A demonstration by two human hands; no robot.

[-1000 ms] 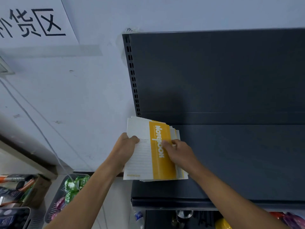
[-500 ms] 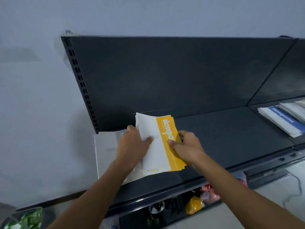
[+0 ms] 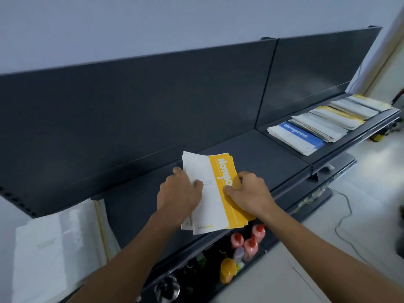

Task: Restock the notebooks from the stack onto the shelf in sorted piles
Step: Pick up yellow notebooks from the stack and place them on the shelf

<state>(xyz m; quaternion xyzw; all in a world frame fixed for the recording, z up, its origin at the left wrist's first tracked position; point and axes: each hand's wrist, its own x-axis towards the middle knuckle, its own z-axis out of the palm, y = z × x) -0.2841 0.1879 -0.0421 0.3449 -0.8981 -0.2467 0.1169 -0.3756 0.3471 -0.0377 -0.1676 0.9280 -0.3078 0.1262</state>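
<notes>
Half a second back I was right next to the stack at the left end. Since then I've slid right along the shelf, so that stack now sits well off to my left and blurry, and the sorted piles on the far right section have come fully into view. My grip hasn't changed: my left hand is curled round the white edge of the bundle of notebooks with the thumb on top, and my right hand pinches the yellow side, thumb on the cover. The bundle sits fanned out over the near edge of the shelf, about mid-span; can't tell if it touches. The shelf is dark grey metal with a back panel, against a pale wall. Light floor on the right with a cable trailing across it. Under the shelf are pink bottles with red caps and a yellow bottle. The yellow band reads "Notebook" sideways, partly under my thumb, and the blue notebook pile says the same in white. The small print is too blurry to read.
</notes>
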